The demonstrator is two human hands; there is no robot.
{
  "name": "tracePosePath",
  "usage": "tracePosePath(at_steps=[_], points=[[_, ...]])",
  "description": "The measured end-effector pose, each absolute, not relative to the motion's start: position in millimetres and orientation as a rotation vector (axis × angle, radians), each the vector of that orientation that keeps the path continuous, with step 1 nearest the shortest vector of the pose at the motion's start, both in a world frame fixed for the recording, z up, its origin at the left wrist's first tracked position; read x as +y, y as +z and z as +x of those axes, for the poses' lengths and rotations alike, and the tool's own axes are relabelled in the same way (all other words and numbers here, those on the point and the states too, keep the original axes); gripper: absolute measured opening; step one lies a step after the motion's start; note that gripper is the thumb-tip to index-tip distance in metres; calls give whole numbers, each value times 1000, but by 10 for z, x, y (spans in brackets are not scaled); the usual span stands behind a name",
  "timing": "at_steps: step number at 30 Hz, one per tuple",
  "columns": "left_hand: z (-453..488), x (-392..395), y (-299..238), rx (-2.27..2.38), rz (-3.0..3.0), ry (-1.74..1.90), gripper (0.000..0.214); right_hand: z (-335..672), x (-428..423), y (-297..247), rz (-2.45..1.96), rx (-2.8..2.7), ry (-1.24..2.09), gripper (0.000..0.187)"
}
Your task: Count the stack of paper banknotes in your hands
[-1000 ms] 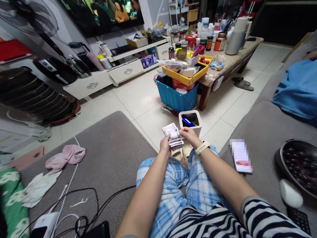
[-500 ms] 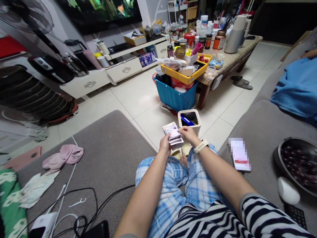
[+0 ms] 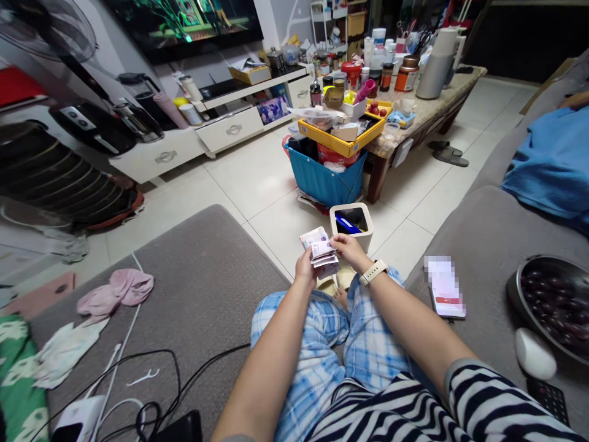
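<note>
I sit on a grey sofa with my knees in blue checked trousers. My left hand (image 3: pixel 305 270) grips a fanned stack of banknotes (image 3: pixel 318 250) from below, over my knees. My right hand (image 3: pixel 350 250), with a pale watch on its wrist, pinches the notes' right edge from the top. Just beyond the notes a small white bin (image 3: pixel 352 222) stands on the tiled floor.
A phone (image 3: pixel 445 288) lies on the sofa at my right, near a metal bowl of dark fruit (image 3: pixel 552 304). A blue crate (image 3: pixel 324 175) with a yellow tray sits by a cluttered low table (image 3: pixel 427 113). Cloths (image 3: pixel 117 288) and cables (image 3: pixel 151 380) lie on the left cushion.
My hands and the notes have stayed in nearly the same place. My right fingers have shifted slightly on the top notes. The view has tilted a little.
</note>
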State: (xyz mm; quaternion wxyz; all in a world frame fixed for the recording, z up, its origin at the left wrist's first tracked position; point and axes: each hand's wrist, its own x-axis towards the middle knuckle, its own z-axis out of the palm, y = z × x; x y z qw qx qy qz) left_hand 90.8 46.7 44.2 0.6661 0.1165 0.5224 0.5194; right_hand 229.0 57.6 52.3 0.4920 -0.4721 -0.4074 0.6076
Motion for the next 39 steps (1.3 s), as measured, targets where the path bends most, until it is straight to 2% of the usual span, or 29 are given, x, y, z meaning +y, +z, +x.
tracePosePath(at_steps=[6,13,24,32,39], points=[[895,478,416,1206,275,1177,20,2299,590,493,-1113,-992,1475,27],[877,482,382,1153,291,1173,21,2307,586,487,-1122,-1007,1508,34],[903,471,411,1147,324,1177,25,2347,589,486,-1281,-1005,1299,39],[914,476,431,1125,351,1178,22,2340,641,371,-1271,-1056,1298,27],[911,492,486,1189,271,1137,23,2320,620,483,-1214,-1032,1347,28]])
